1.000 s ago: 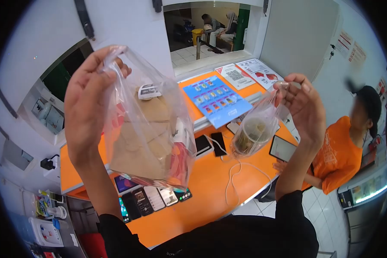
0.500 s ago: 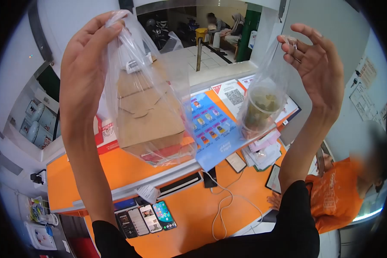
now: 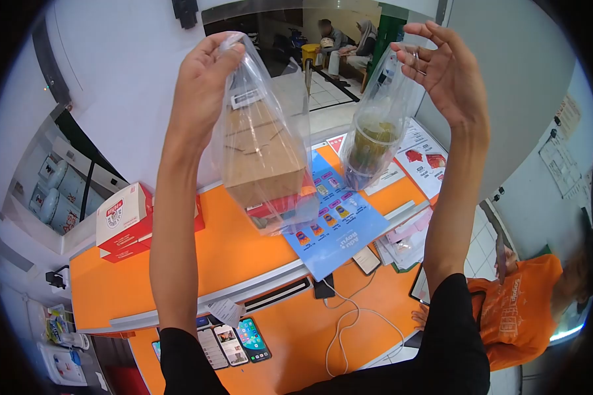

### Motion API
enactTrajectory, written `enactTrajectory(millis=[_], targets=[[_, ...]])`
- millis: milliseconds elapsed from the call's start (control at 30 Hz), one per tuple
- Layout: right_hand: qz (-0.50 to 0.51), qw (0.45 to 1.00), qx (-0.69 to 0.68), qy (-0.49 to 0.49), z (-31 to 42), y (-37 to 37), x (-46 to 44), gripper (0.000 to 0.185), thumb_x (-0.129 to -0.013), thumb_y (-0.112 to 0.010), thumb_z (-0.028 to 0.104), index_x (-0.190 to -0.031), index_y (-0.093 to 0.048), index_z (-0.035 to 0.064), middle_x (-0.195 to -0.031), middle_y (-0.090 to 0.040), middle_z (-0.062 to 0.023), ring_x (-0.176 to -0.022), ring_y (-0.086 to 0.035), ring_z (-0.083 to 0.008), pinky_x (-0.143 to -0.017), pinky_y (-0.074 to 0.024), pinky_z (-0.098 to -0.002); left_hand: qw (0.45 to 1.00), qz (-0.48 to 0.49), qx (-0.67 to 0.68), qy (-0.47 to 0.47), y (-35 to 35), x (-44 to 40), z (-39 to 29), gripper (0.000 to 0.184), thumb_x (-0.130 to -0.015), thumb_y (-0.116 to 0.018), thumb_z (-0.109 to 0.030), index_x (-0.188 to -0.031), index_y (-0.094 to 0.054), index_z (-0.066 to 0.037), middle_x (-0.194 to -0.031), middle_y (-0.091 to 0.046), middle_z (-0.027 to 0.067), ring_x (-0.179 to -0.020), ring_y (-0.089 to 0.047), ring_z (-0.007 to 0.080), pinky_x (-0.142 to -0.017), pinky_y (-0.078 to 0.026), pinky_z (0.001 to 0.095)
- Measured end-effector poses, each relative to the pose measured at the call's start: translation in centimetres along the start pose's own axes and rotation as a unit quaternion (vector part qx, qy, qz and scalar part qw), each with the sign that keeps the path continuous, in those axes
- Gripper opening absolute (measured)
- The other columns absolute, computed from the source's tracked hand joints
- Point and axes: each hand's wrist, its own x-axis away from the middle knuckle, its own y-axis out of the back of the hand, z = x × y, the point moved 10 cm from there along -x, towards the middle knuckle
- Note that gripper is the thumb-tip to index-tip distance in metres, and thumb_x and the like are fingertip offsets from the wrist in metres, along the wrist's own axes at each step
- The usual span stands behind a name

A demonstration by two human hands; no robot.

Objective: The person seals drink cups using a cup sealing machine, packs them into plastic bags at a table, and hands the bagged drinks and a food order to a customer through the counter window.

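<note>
My left hand (image 3: 207, 82) pinches the gathered top of a clear plastic bag (image 3: 260, 79). Inside that bag a brown cardboard box (image 3: 263, 161) rests on something red and white, with a small printed slip near the top. From the curled fingers of my right hand (image 3: 451, 76) hangs a second clear plastic bag (image 3: 392, 89); its handle loops over the fingers. A lidded clear cup (image 3: 373, 141) with green contents sits in it. Both bags hang in front of me over the orange counter (image 3: 211, 243), above a blue menu sheet (image 3: 346, 234).
Red and white boxes (image 3: 128, 220) stand on the counter's left. Several phones (image 3: 252, 339) lie on the lower desk, with a white cable (image 3: 342, 322) and papers (image 3: 408, 240) farther right. A person in an orange shirt (image 3: 517, 309) is at the right; two seated people are beyond the opening.
My left hand has moved right and slightly down with the boxed bag, uncovering the red and white boxes. My right hand has shifted left with the cup bag.
</note>
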Motion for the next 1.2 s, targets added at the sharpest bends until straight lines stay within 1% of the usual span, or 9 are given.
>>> enactTrajectory(millis=[133,233,300,367,433,533,600,900,1200], targets=[[0.013,0.998,-0.021,-0.052,-3.1,-1.3,-0.5,0.049,-0.097,-0.055,0.042,-0.121,-0.058,0.0,-0.108,-0.066,-0.0213,-0.095,-0.066,-0.019,-0.088,-0.0509,-0.0304,0.999,0.007,-0.016,-0.033,-0.8,-0.5,1.8,0.027,-0.095,-0.066,-0.017,-0.114,-0.062,0.001,-0.098,-0.066,0.0016,-0.089,-0.059,0.0093,-0.085,-0.046,0.0244],[-0.045,0.998,-0.041,-0.025,-1.8,-2.1,-1.3,0.023,-0.093,-0.059,0.026,-0.098,-0.062,0.0035,-0.081,-0.066,-0.0109,-0.077,-0.066,-0.0224,-0.066,-0.0549,-0.0293,0.996,0.022,-0.087,-0.015,-0.7,-1.4,4.5,0.032,-0.098,-0.064,-0.022,-0.12,-0.062,0.001,-0.107,-0.065,0.0003,-0.101,-0.057,0.0077,-0.093,-0.042,0.0243],[-0.009,0.999,-0.044,-0.027,-2.6,-2.6,-2.4,0.032,-0.095,-0.058,0.035,-0.103,-0.06,0.0041,-0.081,-0.065,-0.0112,-0.074,-0.068,-0.0199,-0.068,-0.056,-0.0274,0.997,0.03,-0.069,-0.002,-0.8,-2.1,6.4,0.031,-0.097,-0.065,-0.021,-0.12,-0.062,0.0,-0.107,-0.065,0.0004,-0.1,-0.057,0.0082,-0.092,-0.043,0.0247],[0.013,1.0,-0.014,-0.022,-3.2,-1.8,-3.3,0.034,-0.093,-0.061,0.036,-0.104,-0.061,0.0035,-0.082,-0.067,-0.0133,-0.074,-0.069,-0.0221,-0.069,-0.0575,-0.0278,0.998,0.013,-0.055,-0.001,-2.0,-2.7,6.0,0.015,-0.099,-0.059,-0.013,-0.11,-0.06,-0.003,-0.091,-0.059,-0.002,-0.081,-0.052,0.0064,-0.074,-0.044,0.0222],[0.058,0.998,0.014,0.0,-3.3,-2.4,-3.8,0.051,-0.093,-0.06,0.048,-0.112,-0.06,0.0008,-0.093,-0.07,-0.0182,-0.076,-0.069,-0.0242,-0.071,-0.0587,-0.0295,0.998,0.025,-0.058,-0.006,-2.5,-1.5,6.8,0.017,-0.101,-0.058,-0.018,-0.108,-0.06,-0.002,-0.089,-0.062,-0.0008,-0.08,-0.055,0.007,-0.075,-0.047,0.0237],[0.056,0.997,-0.022,-0.054,-4.7,-1.9,-3.7,0.05,-0.095,-0.057,0.043,-0.121,-0.058,0.0006,-0.106,-0.067,-0.0206,-0.099,-0.067,-0.0206,-0.085,-0.053,-0.0307,0.993,0.058,-0.082,-0.055,-3.2,-2.4,5.8,0.03,-0.097,-0.066,-0.02,-0.121,-0.062,-0.002,-0.106,-0.066,0.0015,-0.098,-0.059,0.0089,-0.089,-0.046,0.0254],[0.042,0.998,-0.002,-0.04,-4.4,-2.1,-3.9,0.051,-0.094,-0.059,0.044,-0.121,-0.058,0.0006,-0.105,-0.067,-0.0202,-0.098,-0.068,-0.0206,-0.085,-0.0532,-0.0301,0.995,0.061,-0.081,0.017,-3.4,-1.8,7.0,0.031,-0.096,-0.067,-0.02,-0.121,-0.062,-0.002,-0.104,-0.067,0.0027,-0.094,-0.061,0.0099,-0.084,-0.048,0.0261],[0.01,0.996,0.032,-0.078,-4.1,-3.4,-3.5,0.048,-0.086,-0.067,0.046,-0.112,-0.061,0.0055,-0.099,-0.065,-0.0136,-0.088,-0.067,-0.0162,-0.077,-0.0527,-0.0277,0.929,0.085,-0.361,-0.006,-2.5,-2.5,4.9,0.037,-0.088,-0.074,-0.024,-0.116,-0.066,-0.001,-0.098,-0.071,0.0084,-0.089,-0.065,0.015,-0.082,-0.05,0.0304],[-0.024,0.988,0.07,-0.132,-5.5,-2.3,-3.7,0.051,-0.084,-0.068,0.051,-0.113,-0.063,0.0094,-0.103,-0.064,-0.0108,-0.091,-0.062,-0.0157,-0.088,-0.0481,-0.0309,0.944,0.071,-0.323,0.004,-2.8,-1.2,5.1,0.041,-0.087,-0.076,-0.024,-0.12,-0.065,-0.001,-0.1,-0.071,0.0132,-0.091,-0.065,0.0174,-0.083,-0.049,0.031]])
